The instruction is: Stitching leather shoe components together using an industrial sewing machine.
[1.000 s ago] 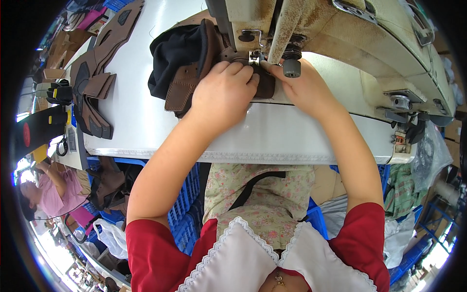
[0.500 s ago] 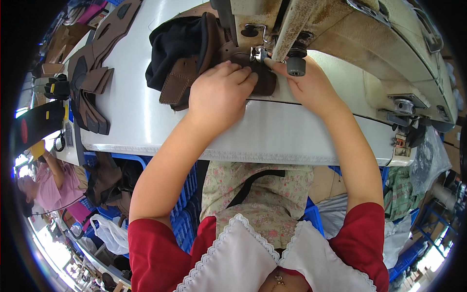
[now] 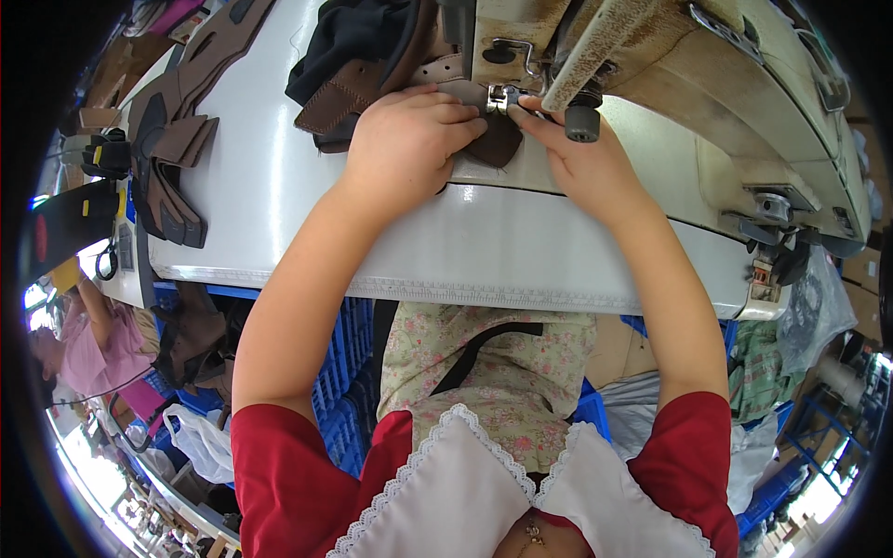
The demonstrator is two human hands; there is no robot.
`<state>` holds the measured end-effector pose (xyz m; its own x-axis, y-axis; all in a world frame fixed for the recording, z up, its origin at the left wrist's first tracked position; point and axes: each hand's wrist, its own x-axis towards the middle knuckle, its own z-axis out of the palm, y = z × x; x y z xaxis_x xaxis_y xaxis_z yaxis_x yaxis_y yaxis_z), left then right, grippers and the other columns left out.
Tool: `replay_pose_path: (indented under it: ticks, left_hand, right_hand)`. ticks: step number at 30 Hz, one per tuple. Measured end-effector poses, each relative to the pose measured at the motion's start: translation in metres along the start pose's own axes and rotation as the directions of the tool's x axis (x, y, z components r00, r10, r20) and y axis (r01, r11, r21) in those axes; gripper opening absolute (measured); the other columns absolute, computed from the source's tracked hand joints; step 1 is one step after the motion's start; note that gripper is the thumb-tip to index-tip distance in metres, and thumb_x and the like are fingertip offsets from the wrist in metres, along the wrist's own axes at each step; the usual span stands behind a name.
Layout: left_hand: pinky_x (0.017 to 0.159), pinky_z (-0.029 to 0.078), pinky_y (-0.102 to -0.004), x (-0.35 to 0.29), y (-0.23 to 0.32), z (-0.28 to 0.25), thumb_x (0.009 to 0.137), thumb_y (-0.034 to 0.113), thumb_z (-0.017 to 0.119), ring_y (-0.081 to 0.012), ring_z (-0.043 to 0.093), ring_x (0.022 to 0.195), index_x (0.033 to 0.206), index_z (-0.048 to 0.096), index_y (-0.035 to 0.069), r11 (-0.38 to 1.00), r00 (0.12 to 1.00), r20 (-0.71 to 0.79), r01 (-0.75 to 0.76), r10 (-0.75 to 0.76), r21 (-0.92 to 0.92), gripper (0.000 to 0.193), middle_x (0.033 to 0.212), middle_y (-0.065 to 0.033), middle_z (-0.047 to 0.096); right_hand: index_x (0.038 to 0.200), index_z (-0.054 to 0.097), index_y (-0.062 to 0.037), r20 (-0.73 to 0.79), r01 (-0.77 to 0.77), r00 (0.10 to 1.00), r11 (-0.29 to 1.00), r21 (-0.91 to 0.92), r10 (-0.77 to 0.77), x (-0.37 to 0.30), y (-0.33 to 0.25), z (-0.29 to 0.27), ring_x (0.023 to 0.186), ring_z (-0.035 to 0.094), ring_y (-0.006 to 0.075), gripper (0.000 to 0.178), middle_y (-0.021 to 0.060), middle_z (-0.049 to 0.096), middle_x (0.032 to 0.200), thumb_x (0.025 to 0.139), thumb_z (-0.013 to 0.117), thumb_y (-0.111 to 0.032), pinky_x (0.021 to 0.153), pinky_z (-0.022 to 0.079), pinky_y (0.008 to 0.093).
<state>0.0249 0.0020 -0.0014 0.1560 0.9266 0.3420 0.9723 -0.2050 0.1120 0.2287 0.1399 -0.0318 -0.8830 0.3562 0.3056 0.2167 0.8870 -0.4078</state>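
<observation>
A brown leather shoe upper (image 3: 493, 142) with stitched edges and black lining (image 3: 358, 46) lies on the sewing machine's bed. Part of it runs under the metal presser foot (image 3: 499, 99). My left hand (image 3: 405, 144) rests on the leather left of the foot, its fingers curved together and pressing it down. It covers part of the upper. Just right of the foot, my right hand (image 3: 591, 163) has its thumb and forefinger closed together by the leather's edge. What lies between those fingertips is hidden.
The worn sewing machine arm (image 3: 651, 65) overhangs my right hand. Stacked brown leather cut pieces (image 3: 177, 153) lie at the table's left. A ruler strip (image 3: 465, 293) follows the near edge. Blue crates (image 3: 344, 363) stand below; a person in pink (image 3: 98, 349) is at far left.
The shoe upper has turned and shifted away under the presser foot, its lined part moving toward the far edge. My left hand has moved slightly left with it; my right hand stays by the foot.
</observation>
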Motion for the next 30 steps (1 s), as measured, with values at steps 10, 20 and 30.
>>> replay_pose_path:
  ticks: [10,20,30]
  left_hand:
    - [0.108,0.041,-0.0424,-0.004,0.019,0.011,0.069,-0.002,0.062,-0.0207,0.063,0.112,0.106,0.072,0.012,0.989,0.981,-0.140,0.144,-0.138,0.036,0.041,0.109,-0.0012,0.071]
    - [0.104,0.045,-0.0406,-0.008,0.004,0.015,0.068,-0.002,0.062,-0.0213,0.064,0.112,0.103,0.073,0.012,0.996,0.989,-0.124,0.080,-0.085,-0.041,0.039,0.112,-0.0032,0.071]
    - [0.099,0.047,-0.0383,0.005,-0.020,0.014,0.066,-0.004,0.062,-0.0223,0.064,0.110,0.098,0.075,0.009,0.997,0.993,-0.121,-0.004,-0.006,-0.079,0.037,0.109,-0.0031,0.073]
  right_hand:
    - [0.082,0.065,-0.0006,-0.011,-0.098,0.995,0.990,0.100,0.099,0.016,0.022,-0.007,0.085,0.060,0.0372,0.009,0.0174,0.062,0.086,0.075,0.059,-0.002,0.075,0.051,0.0441]
    - [0.122,0.070,-0.0242,0.040,-0.093,0.995,0.994,0.061,0.090,0.011,0.010,-0.008,0.108,0.068,0.0281,0.049,0.0184,0.070,0.106,0.087,0.051,0.004,0.092,0.052,0.0366]
    - [0.124,0.068,-0.0212,0.009,-0.056,0.998,0.998,-0.010,0.056,0.009,0.009,-0.003,0.121,0.062,0.0290,0.051,0.0178,0.068,0.115,0.085,0.051,0.007,0.095,0.052,0.0394]
